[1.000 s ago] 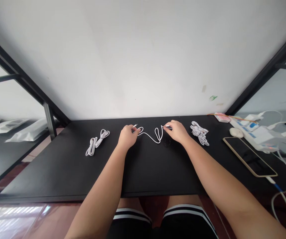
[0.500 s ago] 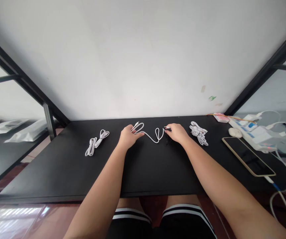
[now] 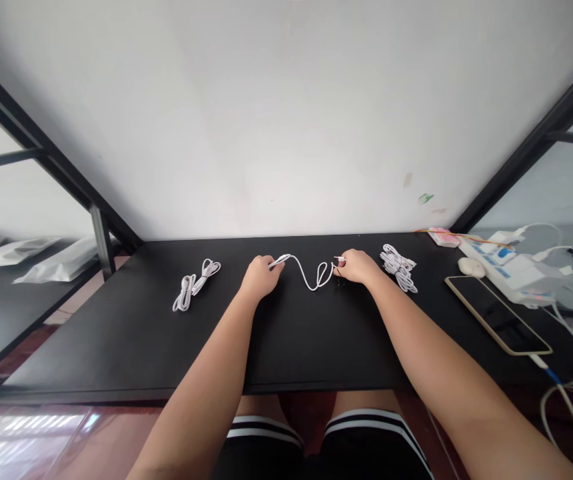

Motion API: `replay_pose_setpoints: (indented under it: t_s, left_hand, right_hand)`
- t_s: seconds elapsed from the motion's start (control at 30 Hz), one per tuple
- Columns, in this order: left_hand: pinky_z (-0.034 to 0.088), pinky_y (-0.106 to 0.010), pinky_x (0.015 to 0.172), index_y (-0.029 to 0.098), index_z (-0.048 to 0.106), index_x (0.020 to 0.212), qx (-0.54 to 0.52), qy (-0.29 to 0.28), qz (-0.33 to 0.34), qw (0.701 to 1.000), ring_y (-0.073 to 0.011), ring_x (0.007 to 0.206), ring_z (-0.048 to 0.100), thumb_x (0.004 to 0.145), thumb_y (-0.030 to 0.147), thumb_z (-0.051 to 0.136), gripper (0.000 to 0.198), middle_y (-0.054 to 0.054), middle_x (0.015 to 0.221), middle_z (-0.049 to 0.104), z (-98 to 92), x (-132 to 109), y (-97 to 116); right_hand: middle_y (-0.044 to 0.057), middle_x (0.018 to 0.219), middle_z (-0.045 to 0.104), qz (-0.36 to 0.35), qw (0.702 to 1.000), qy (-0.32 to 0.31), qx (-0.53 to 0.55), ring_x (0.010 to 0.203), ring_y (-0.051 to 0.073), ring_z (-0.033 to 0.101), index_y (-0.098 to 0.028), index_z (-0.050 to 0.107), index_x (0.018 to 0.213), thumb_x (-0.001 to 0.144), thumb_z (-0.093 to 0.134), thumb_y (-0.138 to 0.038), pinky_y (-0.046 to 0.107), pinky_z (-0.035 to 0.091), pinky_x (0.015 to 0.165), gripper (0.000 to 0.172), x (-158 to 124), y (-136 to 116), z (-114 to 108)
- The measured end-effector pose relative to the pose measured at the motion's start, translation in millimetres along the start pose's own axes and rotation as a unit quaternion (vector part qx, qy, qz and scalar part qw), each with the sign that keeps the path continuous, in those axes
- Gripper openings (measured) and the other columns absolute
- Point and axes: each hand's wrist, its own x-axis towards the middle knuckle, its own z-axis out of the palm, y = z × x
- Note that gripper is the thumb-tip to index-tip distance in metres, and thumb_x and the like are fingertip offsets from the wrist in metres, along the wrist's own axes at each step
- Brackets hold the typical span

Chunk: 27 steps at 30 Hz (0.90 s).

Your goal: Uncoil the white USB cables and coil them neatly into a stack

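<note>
A white USB cable (image 3: 302, 272) runs across the black desk between my hands, with a small loop near its right end. My left hand (image 3: 261, 276) is closed on folded strands of it, which poke out past the thumb. Between the fingertips of my right hand (image 3: 355, 267) is the other end, its plug showing at the fingers. A thin black tie (image 3: 339, 283) hangs just below these fingers. To the left lie two coiled white cables (image 3: 184, 293), side by side. A larger white cable bundle (image 3: 398, 268), tied in the middle, rests right of my right hand.
On the right lie a phone (image 3: 496, 315) with a cable plugged in, a white mouse-like object (image 3: 471, 267) and a power strip (image 3: 491, 261) with several chargers. A white wall stands behind the black desk (image 3: 116, 333). Black metal posts (image 3: 101, 240) flank both sides.
My left hand has closed further over its strands, and the loop that stood up from it is now flattened. My right hand has shifted slightly right, drawing the cable's small loop along.
</note>
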Motion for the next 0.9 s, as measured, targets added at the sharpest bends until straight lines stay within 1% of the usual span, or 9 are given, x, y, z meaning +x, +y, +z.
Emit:
replay_pose_setpoints:
  t_s: [0.13, 0.27, 0.37, 0.43, 0.57, 0.7, 0.77, 0.83, 0.9]
  left_hand:
    - [0.031, -0.028, 0.059, 0.021, 0.041, 0.052, -0.027, 0.011, 0.003, 1.000, -0.0151, 0.057, 0.043, 0.081, 0.040, 0.066, 0.042, 0.001, 0.054, 0.042, -1.7, 2, 4]
    - [0.030, -0.028, 0.056, 0.022, 0.037, 0.054, -0.092, 0.050, -0.040, 0.994, -0.0137, 0.055, 0.042, 0.077, 0.043, 0.071, 0.046, 0.002, 0.054, 0.041, -2.0, 3, 5]
    - [0.026, -0.026, 0.049, 0.022, 0.038, 0.058, -0.219, 0.055, -0.085, 0.971, -0.0108, 0.050, 0.036, 0.076, 0.046, 0.073, 0.046, 0.004, 0.053, 0.037, -0.3, 5, 6]
    - [0.020, -0.024, 0.044, 0.022, 0.040, 0.061, -0.349, 0.022, -0.119, 0.929, -0.0086, 0.047, 0.032, 0.076, 0.049, 0.073, 0.046, 0.005, 0.054, 0.035, -0.2, 6, 8]
    - [0.013, -0.021, 0.038, 0.020, 0.042, 0.064, -0.529, 0.007, -0.121, 0.840, -0.0038, 0.041, 0.029, 0.073, 0.050, 0.078, 0.047, 0.006, 0.058, 0.040, -4.3, 7, 11]
    - [0.025, -0.020, 0.037, 0.017, 0.053, 0.068, -0.559, 0.045, -0.114, 0.820, -0.0049, 0.037, 0.039, 0.084, 0.048, 0.070, 0.039, 0.005, 0.055, 0.044, -9.3, 9, 9]
    - [0.040, -0.022, 0.043, 0.014, 0.065, 0.081, -0.563, 0.037, -0.137, 0.814, -0.0101, 0.049, 0.058, 0.093, 0.049, 0.057, 0.038, -0.002, 0.066, 0.060, -10.5, 10, 8]
    - [0.053, -0.026, 0.058, 0.012, 0.070, 0.096, -0.585, 0.000, -0.156, 0.796, -0.0174, 0.073, 0.072, 0.099, 0.049, 0.046, 0.044, -0.012, 0.092, 0.071, -10.8, 10, 8]
    - [0.058, -0.034, 0.075, 0.010, 0.071, 0.103, -0.617, -0.049, -0.160, 0.769, -0.0246, 0.097, 0.073, 0.101, 0.049, 0.041, 0.049, -0.019, 0.116, 0.070, -10.4, 9, 8]
  right_hand:
    - [0.007, 0.069, 0.069, -0.010, 1.000, 0.007, 0.006, 0.065, 0.022, 0.064, -0.022, 0.061, 0.066, 0.075, 0.071, -0.036, 0.030, 0.036, 0.055, 0.020, 2, 5, 0]
    - [0.008, 0.074, 0.068, -0.022, 0.996, 0.085, 0.029, 0.069, 0.021, 0.062, -0.021, 0.058, 0.068, 0.081, 0.064, -0.031, 0.029, 0.034, 0.057, 0.017, 6, 13, 3]
    - [0.006, 0.080, 0.069, -0.025, 0.976, 0.142, 0.160, 0.069, 0.017, 0.060, -0.020, 0.058, 0.074, 0.083, 0.062, -0.031, 0.027, 0.036, 0.058, 0.014, 10, 16, 7]
    - [0.006, 0.082, 0.071, -0.029, 0.940, 0.118, 0.319, 0.062, 0.014, 0.055, -0.020, 0.058, 0.078, 0.084, 0.063, -0.035, 0.025, 0.034, 0.052, 0.017, 10, 16, 7]
    - [0.010, 0.094, 0.076, -0.064, 0.826, -0.004, 0.560, 0.044, 0.006, 0.039, -0.019, 0.062, 0.086, 0.079, 0.074, -0.045, 0.023, 0.021, 0.040, 0.029, 4, 12, 1]
    - [0.011, 0.108, 0.076, -0.085, 0.764, -0.005, 0.640, 0.040, 0.003, 0.036, -0.018, 0.072, 0.097, 0.080, 0.075, -0.048, 0.024, 0.025, 0.038, 0.035, 2, 17, -8]
    - [0.010, 0.113, 0.075, -0.084, 0.732, 0.000, 0.676, 0.051, 0.007, 0.054, -0.020, 0.074, 0.100, 0.085, 0.070, -0.046, 0.024, 0.038, 0.042, 0.030, 3, 21, -10]
    - [0.010, 0.117, 0.074, -0.084, 0.700, -0.030, 0.709, 0.082, 0.016, 0.071, -0.020, 0.074, 0.104, 0.091, 0.065, -0.042, 0.026, 0.054, 0.061, 0.027, 3, 23, -12]
    - [0.011, 0.126, 0.071, -0.090, 0.672, -0.082, 0.730, 0.112, 0.022, 0.068, -0.019, 0.072, 0.107, 0.095, 0.058, -0.039, 0.033, 0.058, 0.086, 0.027, 1, 22, -12]
